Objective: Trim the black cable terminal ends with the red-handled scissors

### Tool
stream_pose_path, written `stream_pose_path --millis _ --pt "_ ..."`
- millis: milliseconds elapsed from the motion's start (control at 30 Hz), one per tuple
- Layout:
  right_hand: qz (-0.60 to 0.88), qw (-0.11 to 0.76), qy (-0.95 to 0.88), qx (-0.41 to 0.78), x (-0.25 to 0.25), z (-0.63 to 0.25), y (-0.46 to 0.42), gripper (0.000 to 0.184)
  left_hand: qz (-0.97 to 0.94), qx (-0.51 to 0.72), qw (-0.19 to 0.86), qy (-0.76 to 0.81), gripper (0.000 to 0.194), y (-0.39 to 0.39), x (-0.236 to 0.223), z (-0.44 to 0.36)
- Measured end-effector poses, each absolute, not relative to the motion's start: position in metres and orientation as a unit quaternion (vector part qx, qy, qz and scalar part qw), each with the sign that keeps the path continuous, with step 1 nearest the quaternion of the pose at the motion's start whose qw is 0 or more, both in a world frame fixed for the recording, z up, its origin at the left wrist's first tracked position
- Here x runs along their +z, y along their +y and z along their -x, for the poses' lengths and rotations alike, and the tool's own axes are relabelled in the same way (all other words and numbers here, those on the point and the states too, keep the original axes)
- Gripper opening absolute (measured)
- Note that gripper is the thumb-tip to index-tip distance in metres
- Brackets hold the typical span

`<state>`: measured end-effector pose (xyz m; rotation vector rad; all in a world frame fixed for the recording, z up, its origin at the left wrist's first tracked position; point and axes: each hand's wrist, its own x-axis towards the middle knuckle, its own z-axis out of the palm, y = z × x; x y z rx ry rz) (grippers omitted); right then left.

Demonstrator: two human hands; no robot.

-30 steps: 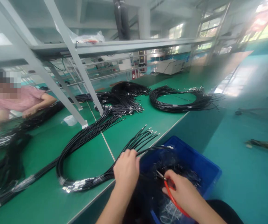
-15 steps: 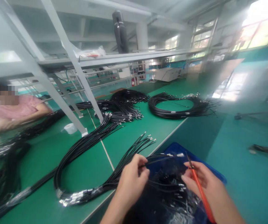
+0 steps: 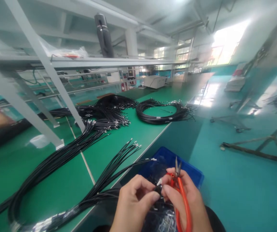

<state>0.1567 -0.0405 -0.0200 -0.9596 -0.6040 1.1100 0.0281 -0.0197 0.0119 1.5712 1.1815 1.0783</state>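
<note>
Head view: the left hand (image 3: 138, 203) pinches a small black piece (image 3: 158, 188), probably a cable end, between thumb and forefinger. The grip blocks part of the view, so the exact form of the piece cannot be confirmed. The piece sits in front of the operator, between both hands and above the blue bin (image 3: 192, 169), just off the edge of the green tabletop (image 3: 68, 180).

The right hand (image 3: 188, 196) grasps red-handled snips (image 3: 183, 197) against the palm. The blades point up and away, slightly parted. Its thumb and forefinger meet close to the piece; contact cannot be verified.

A curved black cable bundle (image 3: 90, 195) lies on the tabletop beside the left hand, its free ends fanned out. Two or more pale-tipped cables (image 3: 150, 159) reach over the bin.

Handling guidance, as judged from this position:
1. The left-hand pinch should be firm and close to the tip, so that the piece does not twist.
2. The snips should lie parked in the palm, blades clear of the left fingers, while the right fingertips work.
3. The neighbouring cables should rest aside, to prevent snagging or accidental nicks.
</note>
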Motion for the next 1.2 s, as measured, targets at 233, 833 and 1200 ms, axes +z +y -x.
stream_pose_path --millis 233,833,1200 --pt "0.395 0.710 -0.230 0.536 -0.009 -0.146 -0.036 0.039 -0.575 0.422 0.518 0.472 0.018 -0.018 -0.004 -0.032" --pt "0.362 0.654 -0.209 0.631 -0.019 -0.133 -0.033 0.038 -0.517 0.464 0.609 0.382 0.015 -0.014 0.004 -0.027" --pt "0.302 0.651 -0.156 0.679 -0.018 -0.137 -0.037 0.033 -0.457 0.456 0.687 0.333 0.014 -0.015 0.002 -0.026"
